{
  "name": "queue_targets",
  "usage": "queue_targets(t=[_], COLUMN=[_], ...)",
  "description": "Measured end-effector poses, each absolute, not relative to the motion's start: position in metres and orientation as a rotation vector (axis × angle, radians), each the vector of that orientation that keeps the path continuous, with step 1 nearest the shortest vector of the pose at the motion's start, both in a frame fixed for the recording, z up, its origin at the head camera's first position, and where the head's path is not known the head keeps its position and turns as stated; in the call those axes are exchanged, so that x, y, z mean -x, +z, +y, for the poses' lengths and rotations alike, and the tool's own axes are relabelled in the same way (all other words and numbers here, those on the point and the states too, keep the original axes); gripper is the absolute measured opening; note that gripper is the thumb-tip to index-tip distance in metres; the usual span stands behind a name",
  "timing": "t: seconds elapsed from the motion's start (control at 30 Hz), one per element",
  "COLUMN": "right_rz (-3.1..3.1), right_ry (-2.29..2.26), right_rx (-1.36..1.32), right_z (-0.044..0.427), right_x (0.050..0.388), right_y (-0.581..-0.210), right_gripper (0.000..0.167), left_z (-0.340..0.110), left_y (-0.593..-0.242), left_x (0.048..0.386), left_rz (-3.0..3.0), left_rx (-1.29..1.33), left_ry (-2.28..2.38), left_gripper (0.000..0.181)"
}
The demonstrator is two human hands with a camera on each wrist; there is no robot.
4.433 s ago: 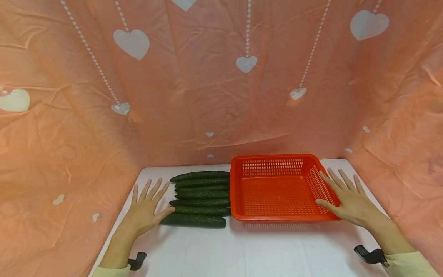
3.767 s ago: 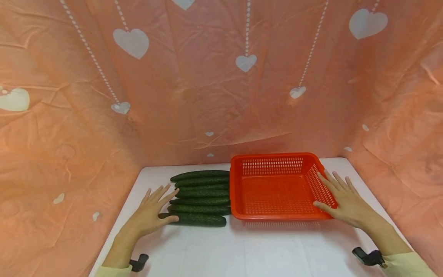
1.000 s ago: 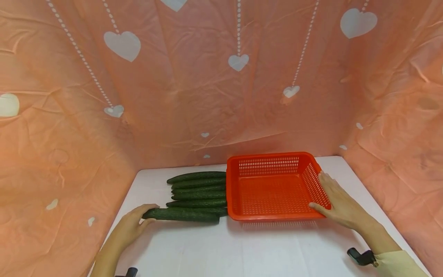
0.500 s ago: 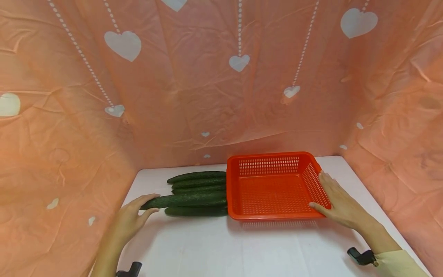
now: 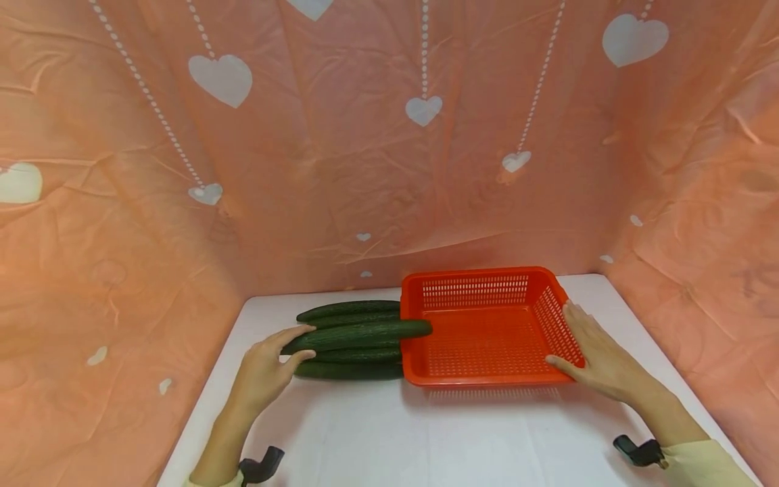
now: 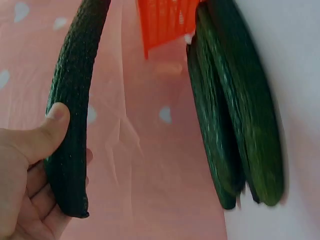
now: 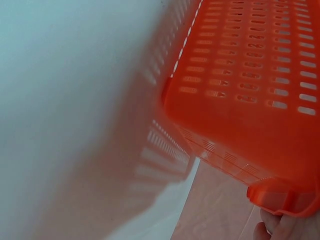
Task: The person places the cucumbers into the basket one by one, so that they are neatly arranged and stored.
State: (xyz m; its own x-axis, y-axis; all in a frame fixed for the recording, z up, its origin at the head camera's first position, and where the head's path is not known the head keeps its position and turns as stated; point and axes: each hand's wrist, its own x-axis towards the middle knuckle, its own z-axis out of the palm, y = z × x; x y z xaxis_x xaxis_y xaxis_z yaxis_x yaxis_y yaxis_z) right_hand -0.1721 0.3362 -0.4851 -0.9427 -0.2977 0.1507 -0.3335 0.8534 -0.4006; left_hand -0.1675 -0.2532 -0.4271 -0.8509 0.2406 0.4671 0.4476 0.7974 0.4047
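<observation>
Cucumber (image 5: 364, 333) gripped in the left hand (image 5: 264, 368) juts over the red basket (image 5: 487, 341); the right hand (image 5: 601, 355) rests wide at its side.

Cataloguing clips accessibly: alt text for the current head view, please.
The left hand holds a cucumber, its tip over the left rim of a red basket. More cucumbers lie beside the basket on a white table; the right hand is at the basket's right rim.

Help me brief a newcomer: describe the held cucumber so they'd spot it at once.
Find the red basket on the white table. To its left lie dark green cucumbers. The held cucumber is in the left hand, raised above the others, its tip crossing the basket's rim.
</observation>
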Motion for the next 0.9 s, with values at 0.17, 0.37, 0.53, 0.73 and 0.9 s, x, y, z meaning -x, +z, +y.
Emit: queue_targets(t=[0.17, 0.37, 0.53, 0.73, 0.9], right_rz=[-2.941, -2.929, -2.889, -2.848, -2.866], right_ry=[0.656, 0.626, 0.542, 0.487, 0.498], right_rx=[-0.506, -0.522, -0.555, -0.59, -0.583], right_z=[0.336, 0.336, 0.336, 0.337, 0.338], right_x=[0.173, 0.173, 0.173, 0.174, 0.172], right_y=[-0.484, -0.483, -0.484, -0.487, -0.489], right_gripper=[0.112, 0.11, 0.109, 0.108, 0.107], left_z=[-0.23, -0.202, -0.181, -0.156, -0.136], left_y=[-0.429, -0.435, -0.437, -0.439, -0.441], left_x=[0.175, 0.184, 0.189, 0.193, 0.194], left_rz=[-2.6, -2.605, -2.625, -2.643, -2.684], left_rx=[0.542, 0.553, 0.569, 0.585, 0.613], left_ry=[-0.743, -0.778, -0.814, -0.829, -0.803], left_gripper=[0.046, 0.045, 0.044, 0.042, 0.041])
